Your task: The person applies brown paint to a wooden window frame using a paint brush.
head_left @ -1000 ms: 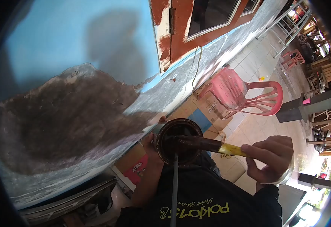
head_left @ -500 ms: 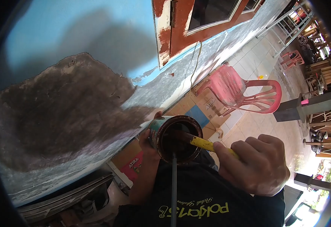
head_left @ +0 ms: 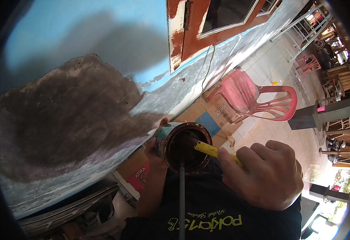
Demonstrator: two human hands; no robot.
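Observation:
My left hand (head_left: 155, 158) is wrapped round the side of an open paint can (head_left: 169, 136), whose rim is stained with dark brown paint. The can is tilted so its mouth faces me. Closed on the yellow handle of a paintbrush (head_left: 209, 149), my right hand (head_left: 265, 172) is to the right of the can. The brush's bristle end reaches inside the can, where the dark interior hides the tip. A thin grey rod (head_left: 182, 200) also extends from the can's mouth towards the bottom of the view.
A reddish-brown window frame (head_left: 191, 44), partly painted, is set in the blue wall (head_left: 115, 24). Bare grey plaster (head_left: 63, 116) shows below. A pink plastic chair (head_left: 243, 90) stands on cardboard (head_left: 219, 110) beside the wall. Farther off is a metal ladder (head_left: 303, 32).
The can has shifted slightly left. My right hand has moved left with the paintbrush, and its handle sits a little farther over the can's mouth.

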